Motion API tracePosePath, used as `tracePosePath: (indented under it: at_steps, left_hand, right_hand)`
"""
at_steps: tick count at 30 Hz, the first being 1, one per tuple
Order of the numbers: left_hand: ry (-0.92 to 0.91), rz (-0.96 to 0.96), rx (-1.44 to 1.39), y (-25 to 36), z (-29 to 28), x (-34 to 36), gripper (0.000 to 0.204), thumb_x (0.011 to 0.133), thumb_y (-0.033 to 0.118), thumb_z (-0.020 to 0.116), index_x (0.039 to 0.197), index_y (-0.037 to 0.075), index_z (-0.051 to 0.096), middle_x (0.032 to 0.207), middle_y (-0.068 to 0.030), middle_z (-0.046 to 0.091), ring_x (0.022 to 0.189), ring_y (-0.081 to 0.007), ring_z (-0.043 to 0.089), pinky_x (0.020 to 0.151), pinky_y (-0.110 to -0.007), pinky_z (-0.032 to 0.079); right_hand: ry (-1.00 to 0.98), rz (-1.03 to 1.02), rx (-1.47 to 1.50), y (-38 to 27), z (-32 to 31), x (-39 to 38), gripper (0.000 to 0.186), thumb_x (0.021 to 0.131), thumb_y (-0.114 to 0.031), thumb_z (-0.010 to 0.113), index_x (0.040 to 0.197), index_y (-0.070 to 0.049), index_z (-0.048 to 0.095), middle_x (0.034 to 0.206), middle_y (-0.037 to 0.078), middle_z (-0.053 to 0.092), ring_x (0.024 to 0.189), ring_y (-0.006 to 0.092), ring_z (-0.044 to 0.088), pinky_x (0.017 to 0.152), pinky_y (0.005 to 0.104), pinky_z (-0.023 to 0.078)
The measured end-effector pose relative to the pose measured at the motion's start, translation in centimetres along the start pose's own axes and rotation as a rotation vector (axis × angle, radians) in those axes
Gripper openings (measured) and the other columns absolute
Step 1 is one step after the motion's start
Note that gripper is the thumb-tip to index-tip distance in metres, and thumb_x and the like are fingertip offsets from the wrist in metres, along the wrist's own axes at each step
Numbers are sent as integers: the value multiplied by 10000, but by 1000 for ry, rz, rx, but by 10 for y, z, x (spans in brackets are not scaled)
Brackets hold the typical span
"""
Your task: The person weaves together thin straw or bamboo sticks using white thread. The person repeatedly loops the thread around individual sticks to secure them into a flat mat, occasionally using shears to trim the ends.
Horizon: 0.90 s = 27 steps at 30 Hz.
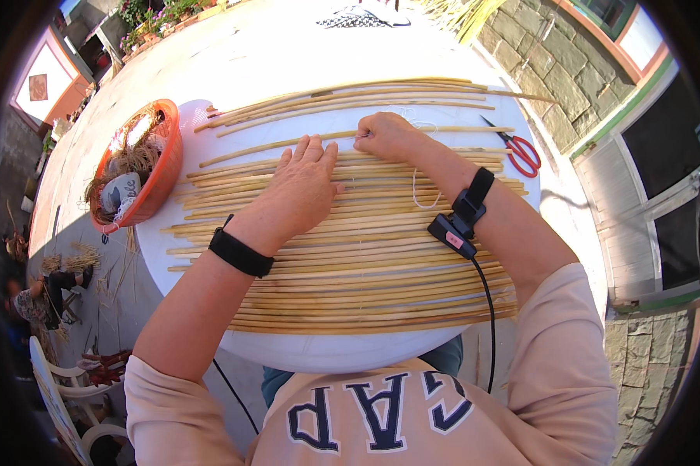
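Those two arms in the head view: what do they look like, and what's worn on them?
The left hand and right hand are ungloved. Behind the left is a plain black band; behind the right, a black strap carries a small black box with a pink label and a black cable. The sleeves are loose and beige.

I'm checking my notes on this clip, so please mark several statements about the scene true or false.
1. The orange basket is right of the stalks. False: it is on their left.
2. Red-handled scissors lie to the right of the right hand. True.
3. The left hand is clenched. False: its fingers are stretched out.
4. The right hand is curled closed. True.
5. The stalks stand upright. False: they lie across the white table.
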<state>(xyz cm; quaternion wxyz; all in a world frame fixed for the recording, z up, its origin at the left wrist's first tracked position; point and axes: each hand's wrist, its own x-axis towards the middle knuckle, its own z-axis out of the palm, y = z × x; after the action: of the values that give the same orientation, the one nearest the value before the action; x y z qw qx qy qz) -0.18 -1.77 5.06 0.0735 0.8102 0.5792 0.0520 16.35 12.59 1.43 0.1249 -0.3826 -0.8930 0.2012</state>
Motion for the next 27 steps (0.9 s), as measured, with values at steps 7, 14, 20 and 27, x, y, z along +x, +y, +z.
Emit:
tracePosePath:
  at_steps: [7, 14, 20, 27]
  left_hand:
    - [65, -70, -22, -14, 48, 23, 573, 972, 334, 379, 1384, -47, 266, 1449, -276, 228, 1381, -388, 168, 1116, -484, 163]
    - [179, -77, -9, -12, 61, 20, 553, 967, 342, 370, 1359, -42, 306, 1437, -295, 233, 1375, -398, 171, 1121, -481, 138]
    - [233, -65, -33, -11, 63, 18, 525, 959, 338, 390, 1325, -36, 348, 1419, -307, 258, 1362, -416, 194, 1118, -481, 150]
    - [263, -56, -28, -12, 66, 18, 521, 956, 335, 402, 1314, -41, 356, 1403, -314, 274, 1353, -426, 207, 1112, -491, 158]
  right_hand:
    - [-15, -23, 186, 2, 1, -3, 228, 749, -243, 661, 871, -51, 680, 793, 118, 661, 757, 217, 614, 714, 337, 479]
    - [-236, 133, 153, -8, -9, 6, 184, 701, -218, 682, 818, -77, 696, 829, 130, 674, 807, 258, 636, 735, 357, 495]
    - [-178, 103, 139, -7, -12, 5, 219, 718, -232, 697, 834, -48, 673, 742, 67, 623, 707, 138, 554, 643, 298, 445]
    - [-120, 62, 128, -2, -16, 1, 190, 718, -203, 687, 854, -69, 676, 826, 135, 673, 803, 257, 639, 728, 349, 494]
